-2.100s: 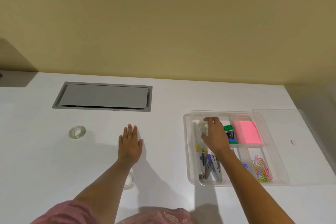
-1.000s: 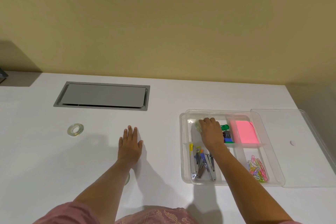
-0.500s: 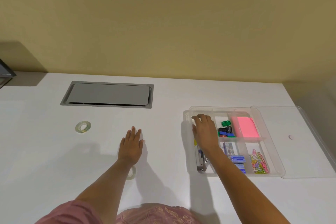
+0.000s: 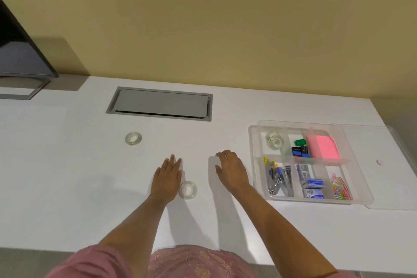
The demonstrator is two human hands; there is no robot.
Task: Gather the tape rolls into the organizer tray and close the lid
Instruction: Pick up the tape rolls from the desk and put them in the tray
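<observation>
While neither hand holds anything, both are over the table. Left hand: flat on the surface, fingers straight and close together. Right hand: fingers loosely bent, empty, just left of the tray. Near roll: lying flat just beside the left hand's heel, on its right. Far roll: flat on the table, well apart, up and left of the left hand. Tray roll — in the back-left compartment. Lid — off, lying at the tray's right side.
</observation>
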